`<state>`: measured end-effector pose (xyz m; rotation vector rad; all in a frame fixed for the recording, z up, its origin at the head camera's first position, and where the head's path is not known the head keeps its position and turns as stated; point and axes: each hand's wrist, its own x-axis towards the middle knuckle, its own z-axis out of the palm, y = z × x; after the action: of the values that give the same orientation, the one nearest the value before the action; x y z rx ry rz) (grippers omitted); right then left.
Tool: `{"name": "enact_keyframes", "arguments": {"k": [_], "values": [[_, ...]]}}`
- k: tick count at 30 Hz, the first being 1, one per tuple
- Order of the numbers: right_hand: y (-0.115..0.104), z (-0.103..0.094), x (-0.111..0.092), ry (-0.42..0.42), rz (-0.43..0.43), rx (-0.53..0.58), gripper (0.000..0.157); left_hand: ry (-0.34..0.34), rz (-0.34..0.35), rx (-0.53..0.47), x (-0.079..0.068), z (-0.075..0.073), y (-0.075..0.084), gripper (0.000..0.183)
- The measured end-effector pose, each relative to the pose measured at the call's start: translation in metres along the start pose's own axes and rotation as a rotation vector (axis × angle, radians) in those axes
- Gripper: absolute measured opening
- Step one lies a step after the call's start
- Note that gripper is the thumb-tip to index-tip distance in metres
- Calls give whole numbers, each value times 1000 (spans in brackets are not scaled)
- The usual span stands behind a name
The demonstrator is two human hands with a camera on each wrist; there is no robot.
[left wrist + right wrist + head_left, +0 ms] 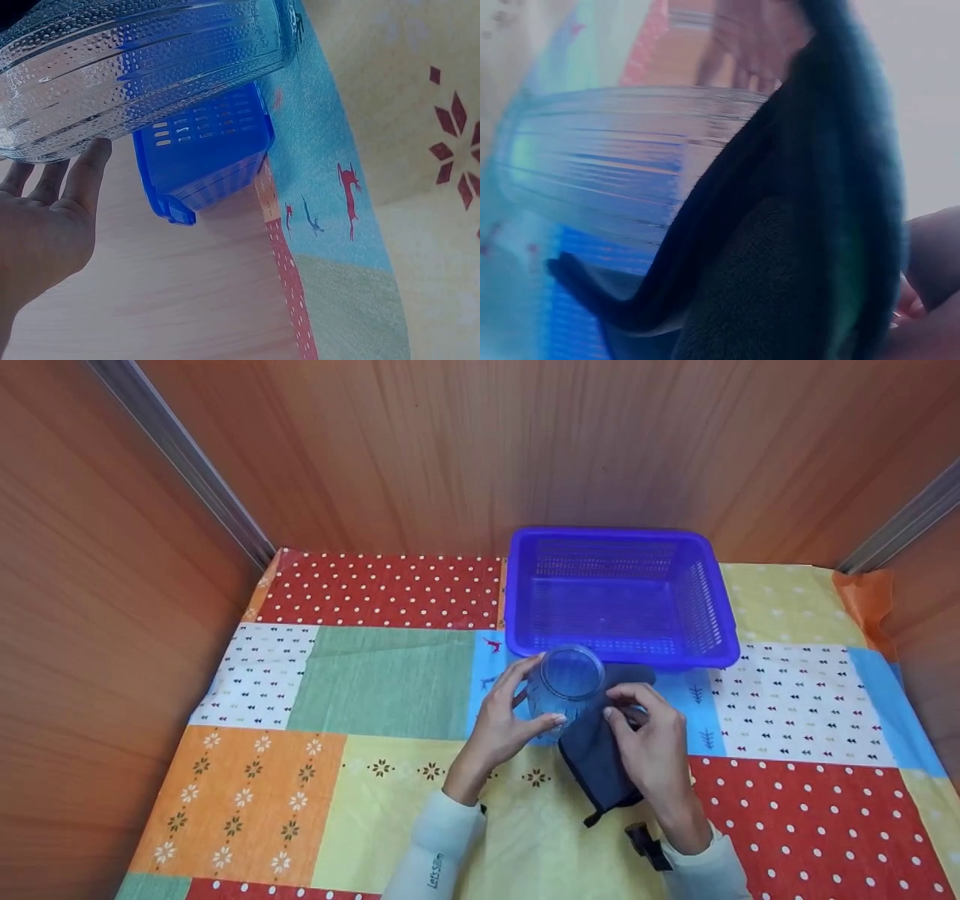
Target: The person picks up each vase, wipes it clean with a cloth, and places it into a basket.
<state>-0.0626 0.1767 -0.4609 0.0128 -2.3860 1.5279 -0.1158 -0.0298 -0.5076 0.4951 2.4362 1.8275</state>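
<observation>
A clear glass jar with a ribbed, dimpled side stands upright, mouth up, in front of the basket. My left hand grips it from the left, thumb at the front and fingers around the far side; fingertips touch the glass in the left wrist view. To the jar's right, my right hand pinches a dark grey cloth with black edging and a small loop, perhaps a mitt. This cloth covers much of the right wrist view and hides part of the jar.
A purple-blue plastic basket with slotted sides stands just beyond the hands, against the wood-grain back wall. Patchwork-print cloth covers the table. Wood-grain panels rise at the left and right sides.
</observation>
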Motion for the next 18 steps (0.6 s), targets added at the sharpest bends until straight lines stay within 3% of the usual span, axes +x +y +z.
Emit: {"name": "enact_keyframes", "arguments": {"k": [5, 18], "values": [[-6, -1, 1, -16, 13, -45, 18, -3, 2, -2, 0, 1, 0, 84], [11, 4, -4, 27, -66, -14, 19, 1, 17, -5, -1, 0, -1, 85]]}}
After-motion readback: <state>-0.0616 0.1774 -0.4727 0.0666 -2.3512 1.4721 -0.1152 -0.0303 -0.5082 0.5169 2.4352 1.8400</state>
